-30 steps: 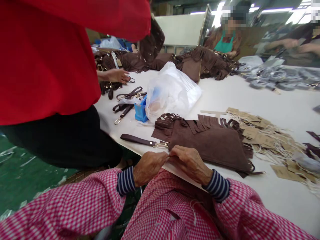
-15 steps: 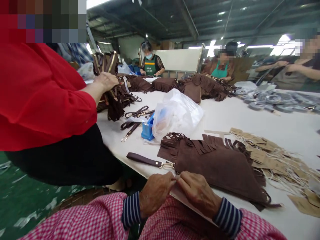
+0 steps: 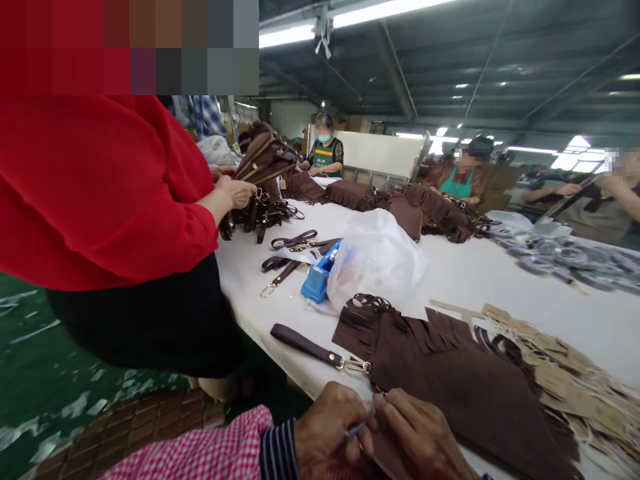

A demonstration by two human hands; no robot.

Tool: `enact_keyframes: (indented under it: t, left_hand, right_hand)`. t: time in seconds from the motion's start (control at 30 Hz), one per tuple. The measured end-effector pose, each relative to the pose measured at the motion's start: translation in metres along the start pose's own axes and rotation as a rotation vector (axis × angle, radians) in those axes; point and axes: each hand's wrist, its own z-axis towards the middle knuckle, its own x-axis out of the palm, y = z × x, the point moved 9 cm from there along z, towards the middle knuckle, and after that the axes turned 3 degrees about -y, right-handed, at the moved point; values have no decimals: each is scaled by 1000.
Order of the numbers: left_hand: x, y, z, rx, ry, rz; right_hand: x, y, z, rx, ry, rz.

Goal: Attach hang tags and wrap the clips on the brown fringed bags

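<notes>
Here at the near edge of the white table (image 3: 295, 353), the person's two bare hands come close together over the near left corner of a dark brown fringed bag (image 3: 450, 373). The left hand (image 3: 333, 423) is clenched, thumb and fingers pinching a thin grey piece (image 3: 356, 427) whose far end reaches toward the other hand. The right hand (image 3: 423, 433) has its fingers bent in, tips right by that piece; I can't tell whether they grip it too or just steady the bag's corner.

The bag lies flat, its fringe spread along the far side. From its left end a brown wrist strap (image 3: 305, 343) stretches out to the left on a gold clasp (image 3: 354, 365). Just beyond the bag sit a blue holder (image 3: 316, 283) and, against it, a crumpled white plastic bag (image 3: 380, 257); loose brown straps (image 3: 287, 263) lie to the left of them. To the right, kraft tags (image 3: 560, 380) with white strings are heaped against the fringe.

On the left stands a co-worker in a red top (image 3: 100, 200), one hand (image 3: 240, 193) on a bunch of brown bags (image 3: 265, 160). Far right, grey coils (image 3: 570, 257) are spread over the tabletop.
</notes>
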Motion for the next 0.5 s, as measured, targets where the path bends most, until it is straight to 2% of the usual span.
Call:
enact_keyframes:
  t: [0.1, 0.2, 0.27, 0.37, 0.43, 0.5]
  left_hand:
    - [0, 2, 2, 87, -20, 41]
    - [0, 8, 6, 112, -38, 76]
    - [-1, 13, 9, 118, -43, 72]
    - [-4, 20, 15, 128, -40, 57]
    - [-4, 23, 19, 140, -36, 44]
    - [-7, 21, 20, 163, -73, 25]
  right_hand:
    - [-4, -12, 19, 134, 137, 134]
    - [-13, -24, 67, 331, 199, 394]
    - [-11, -34, 109, 491, 150, 583]
    - [21, -51, 164, 695, 94, 851]
    - [36, -71, 187, 771, -51, 799]
    - [48, -88, 198, 810, -160, 717]
